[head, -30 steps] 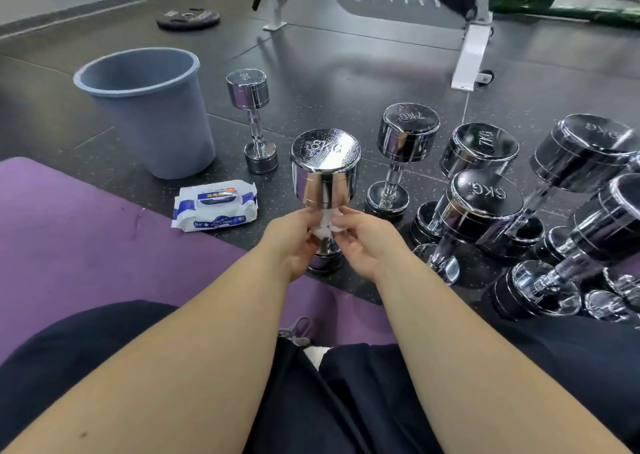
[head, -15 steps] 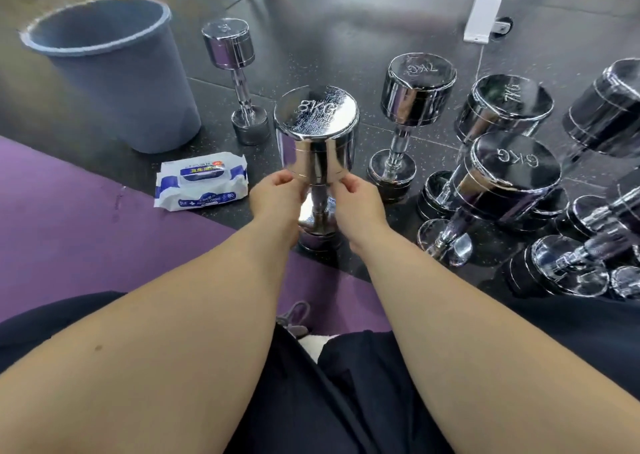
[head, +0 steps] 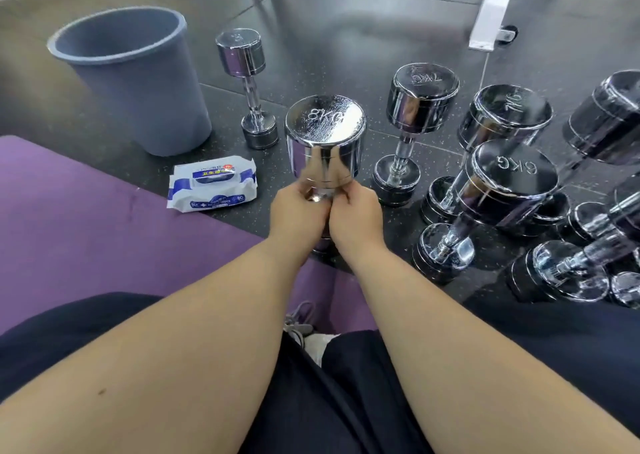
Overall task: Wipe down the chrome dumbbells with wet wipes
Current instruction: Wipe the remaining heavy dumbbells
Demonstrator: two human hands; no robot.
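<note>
The left hand [head: 298, 213] and right hand [head: 356, 213] both curl round the handle of the 8KG dumbbell [head: 325, 131], which stands upright on the floor [head: 346, 45].

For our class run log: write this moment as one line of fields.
object: 8KG dumbbell, upright | left hand: grips its handle | right hand: grips its handle | wipes pack: on floor

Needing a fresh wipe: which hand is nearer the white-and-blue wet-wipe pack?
Left. The left hand is just right of the white-and-blue plastic wet-wipe pack; the right hand lies farther right, both gripping the chrome 8KG dumbbell.
</note>
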